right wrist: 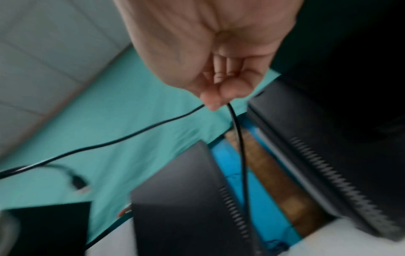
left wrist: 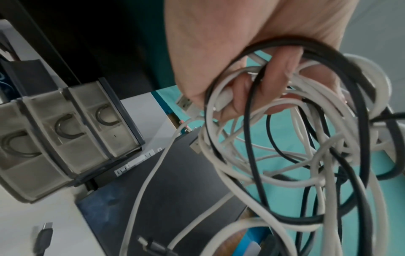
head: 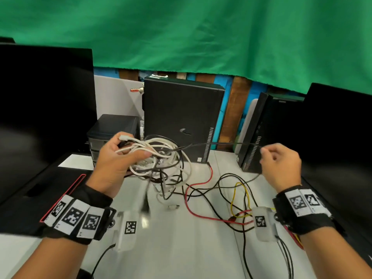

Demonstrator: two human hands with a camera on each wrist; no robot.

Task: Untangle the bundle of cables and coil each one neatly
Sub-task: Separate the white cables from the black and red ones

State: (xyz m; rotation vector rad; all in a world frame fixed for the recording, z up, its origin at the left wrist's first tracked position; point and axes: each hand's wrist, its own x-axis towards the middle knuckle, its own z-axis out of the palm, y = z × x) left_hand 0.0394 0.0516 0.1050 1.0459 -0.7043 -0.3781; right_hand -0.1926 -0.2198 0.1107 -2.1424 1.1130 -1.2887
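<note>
Head view: cable bundle (head: 159, 160) in left hand's (head: 116, 160) closed grip, black cable (head: 221, 144) pinched by right hand (head: 279, 164).

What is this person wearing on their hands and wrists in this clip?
Both hands, left hand and right hand, are bare. Each wrist carries a black strap ringed with white square-code tags, plus a white tagged module with thin cables trailing.

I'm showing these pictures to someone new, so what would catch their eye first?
First, the tangled bundle of white and black cables gripped in the left hand at centre. Next, the thin black cable stretched taut to the right hand. Behind hangs the wide green cloth backdrop.
</note>
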